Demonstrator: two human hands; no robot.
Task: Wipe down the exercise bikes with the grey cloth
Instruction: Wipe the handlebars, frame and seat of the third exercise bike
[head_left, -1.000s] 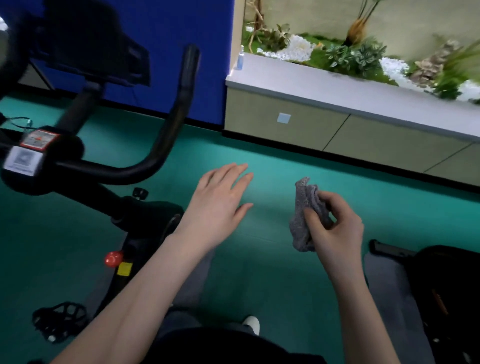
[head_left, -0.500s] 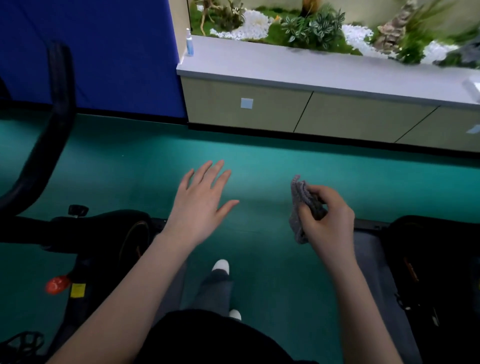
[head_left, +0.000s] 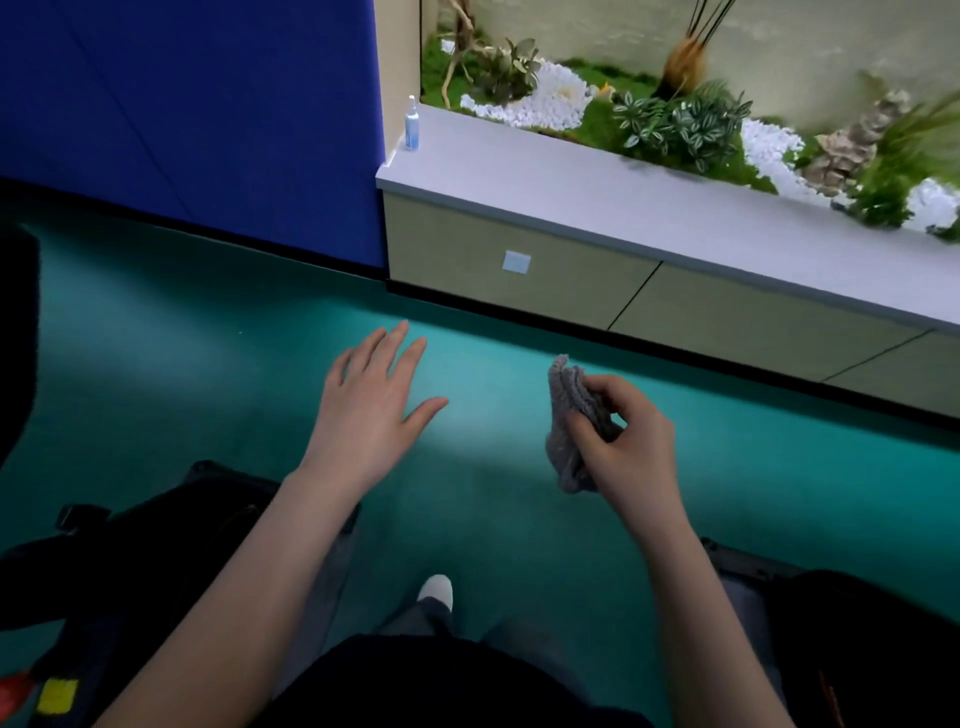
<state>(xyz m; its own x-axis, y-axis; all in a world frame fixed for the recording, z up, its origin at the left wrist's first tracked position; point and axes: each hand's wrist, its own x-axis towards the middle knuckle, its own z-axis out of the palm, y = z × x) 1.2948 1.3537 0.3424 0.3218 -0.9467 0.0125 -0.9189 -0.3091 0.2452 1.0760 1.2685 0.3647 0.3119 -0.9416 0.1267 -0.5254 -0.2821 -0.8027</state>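
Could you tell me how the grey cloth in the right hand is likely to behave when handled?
Probably floppy: the grey cloth bunches and droops below the right hand. Likely light, as a finger pinch holds it.

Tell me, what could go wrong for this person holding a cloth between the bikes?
The right hand only pinches the grey cloth, its lower end hanging free, so it might slip to the floor. The left bike and a dark machine sit low, close beside the legs; a shin could knock one.
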